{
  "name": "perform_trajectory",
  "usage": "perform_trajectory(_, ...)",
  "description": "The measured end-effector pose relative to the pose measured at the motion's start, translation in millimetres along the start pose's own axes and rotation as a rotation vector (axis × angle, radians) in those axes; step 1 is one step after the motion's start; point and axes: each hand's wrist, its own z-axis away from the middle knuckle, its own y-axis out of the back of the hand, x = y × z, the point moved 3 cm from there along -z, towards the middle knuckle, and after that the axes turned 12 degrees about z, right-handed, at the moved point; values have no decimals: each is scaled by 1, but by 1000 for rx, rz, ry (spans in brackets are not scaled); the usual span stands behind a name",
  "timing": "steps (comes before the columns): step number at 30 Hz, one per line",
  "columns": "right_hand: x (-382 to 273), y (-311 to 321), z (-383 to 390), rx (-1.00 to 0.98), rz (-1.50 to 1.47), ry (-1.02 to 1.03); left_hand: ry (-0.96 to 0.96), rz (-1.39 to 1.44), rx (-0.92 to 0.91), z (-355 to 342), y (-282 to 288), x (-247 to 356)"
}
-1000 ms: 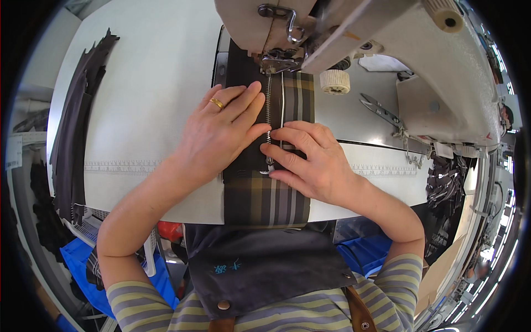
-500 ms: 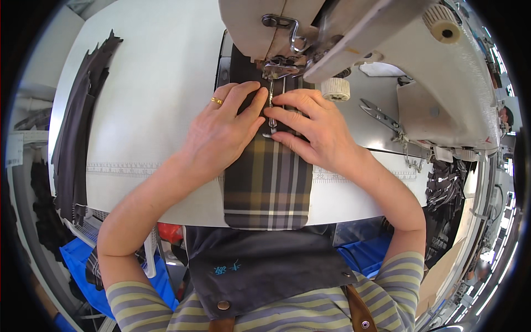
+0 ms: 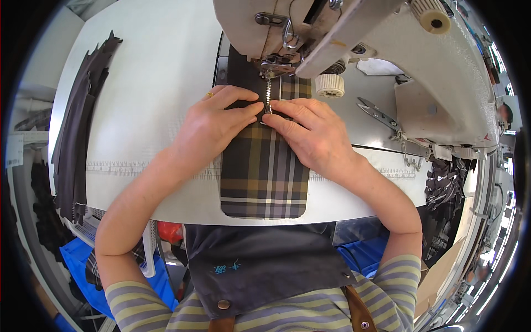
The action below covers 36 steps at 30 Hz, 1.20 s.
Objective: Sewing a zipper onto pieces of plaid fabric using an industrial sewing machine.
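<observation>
A plaid fabric panel (image 3: 264, 182) in dark grey, olive and white lies lengthwise under the sewing machine head. Up its middle runs a zipper (image 3: 269, 88) with silvery teeth, its far end under the presser foot (image 3: 272, 71). From the left, my left hand (image 3: 213, 122) has its thumb and fingertips closed at the zipper's left edge, over dark cloth. My right hand (image 3: 315, 130) pinches around the zipper's slider from the right, thumb nearest me and forefinger beyond it. The fingertips partly cover the slider.
The sewing machine (image 3: 437, 61) overhangs the far right side, with a white knob low beside the needle area. Small scissors (image 3: 378, 112) lie right of it. Dark fabric strips (image 3: 83, 127) drape over the table's left edge. A ruler strip (image 3: 138, 167) crosses the white tabletop.
The panel has slid a little away from me under the presser foot. My right fingers have drawn closer together at the slider, and the left hand has shifted slightly left.
</observation>
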Motion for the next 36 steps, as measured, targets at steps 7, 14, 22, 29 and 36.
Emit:
perform_trajectory(7, 0, -5, 2, 8, 6, -31, -17, -47, -38, 0, 0, 3)
perform_trajectory(14, 16, -13, -8, -19, 108, -17, -69, -92, -14, -19, 5, -17)
perform_trajectory(22, 19, -7, -1, -27, 85, -136, -122, -31, 60, -29, 4, -23)
perform_trajectory(29, 46, 7, -14, -141, -881, -1002, 30, 101, 58, -29, 3, -28)
perform_trajectory(36, 43, -7, -30, -266, -1058, -1001, 107, 93, -14, -34, 7, -32)
